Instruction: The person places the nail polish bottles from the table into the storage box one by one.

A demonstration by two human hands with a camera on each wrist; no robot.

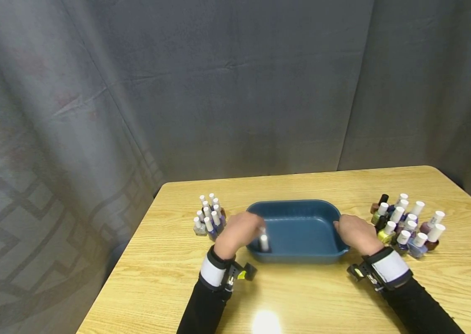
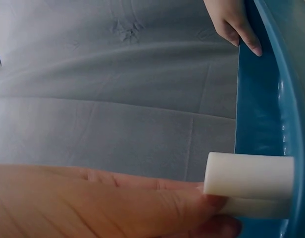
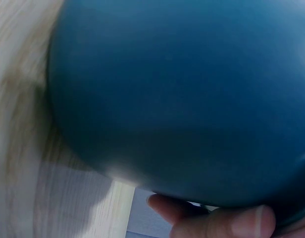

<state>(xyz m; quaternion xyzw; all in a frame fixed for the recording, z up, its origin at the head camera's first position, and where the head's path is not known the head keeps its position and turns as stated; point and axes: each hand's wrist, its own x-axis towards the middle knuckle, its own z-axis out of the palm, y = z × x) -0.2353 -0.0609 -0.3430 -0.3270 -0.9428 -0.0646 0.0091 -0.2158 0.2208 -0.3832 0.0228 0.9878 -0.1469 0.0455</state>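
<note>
The blue plastic tray [image 1: 302, 255] lies in the middle of the wooden table. My left hand [image 1: 235, 232], blurred in the head view, is over its left end. There its thumb and finger pinch the white cap [image 2: 256, 208] of a nail polish bottle, whose lower part is hidden. Beside it a second nail polish bottle [image 1: 264, 243] stands in the tray, its white cap [image 2: 249, 173] close to the thumb tip in the left wrist view. With its fingers at the rim, my right hand [image 1: 358, 233] grips the tray's right end.
To the left of the tray stands a cluster of nail polish bottles [image 1: 208, 215] with white caps. A larger group of nail polish bottles [image 1: 406, 227] in several colours stands beyond my right hand. A grey curtain [image 1: 239, 93] hangs behind the table [image 1: 168, 278].
</note>
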